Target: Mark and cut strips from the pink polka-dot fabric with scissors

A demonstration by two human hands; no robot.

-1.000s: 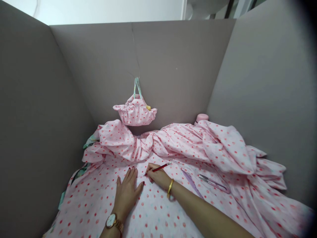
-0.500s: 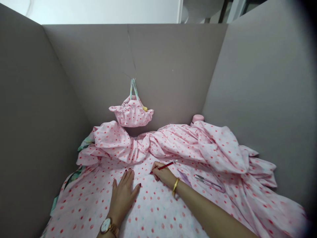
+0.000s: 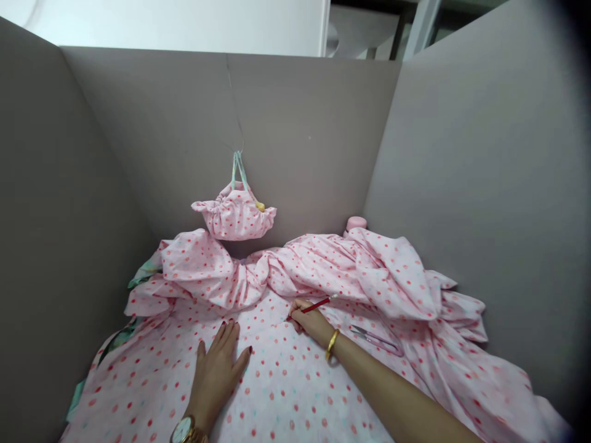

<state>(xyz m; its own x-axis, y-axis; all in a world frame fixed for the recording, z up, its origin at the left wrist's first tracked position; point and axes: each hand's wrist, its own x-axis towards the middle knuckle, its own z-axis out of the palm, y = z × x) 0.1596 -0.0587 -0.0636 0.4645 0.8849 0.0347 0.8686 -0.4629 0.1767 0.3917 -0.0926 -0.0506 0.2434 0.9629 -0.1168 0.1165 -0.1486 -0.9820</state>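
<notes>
Pencil (image 3: 318,304) and cloth (image 3: 272,394) are what we have in work here. Our right hand (image 3: 314,323) grips the red pencil, fingers closed around it near its tip, which points down at the dotted pink cloth. Our left hand (image 3: 217,364) lies open, palm down on the same cloth, thumb spread toward the pencil. The cloth runs fairly flat beneath both hands and bunches into thick folds just beyond them.

We judge the step in hand to be marking the cloth, though any line is too faint for us to confirm. The next stroke seems to call for light, steady pressure from the right hand while the left holds the cloth smooth; a wrinkle could throw the tip off. Scissors (image 3: 373,337) lie on the cloth, to the right of our right hand and apart from it.

We can read no brand, label or writing; the watch (image 3: 183,429) dial is too small and partly cut off.
</notes>
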